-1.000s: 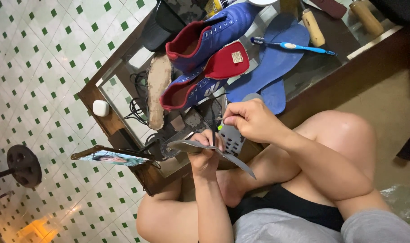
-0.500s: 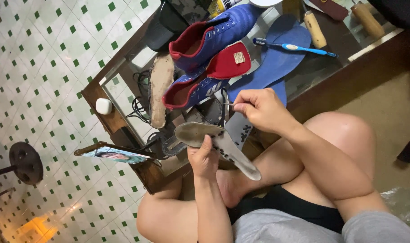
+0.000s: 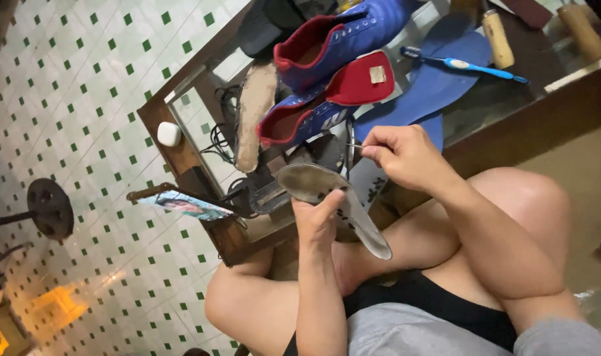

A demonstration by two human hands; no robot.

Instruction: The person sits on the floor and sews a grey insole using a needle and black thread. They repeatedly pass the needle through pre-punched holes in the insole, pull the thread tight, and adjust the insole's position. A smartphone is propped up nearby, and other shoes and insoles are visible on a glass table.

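- Left hand (image 3: 318,221): grasps a grey shoe sole (image 3: 333,201), held above the lap, underside facing up.
- Right hand (image 3: 401,155): fingers pinched on a thin needle (image 3: 350,146), just above the sole's upper end.
- Wooden table (image 3: 525,128): beyond the hands; carries two blue-and-red shoes (image 3: 327,79), blue insoles (image 3: 439,82) and a blue toothbrush (image 3: 462,64).
- Floor (image 3: 83,86): white tiles with green squares, farthest out.

A home room: green-dotted tiled floor (image 3: 83,99), low glass-topped wooden counter (image 3: 182,155) cluttered with shoes (image 3: 333,29), insoles (image 3: 439,82) and a toothbrush (image 3: 462,64).
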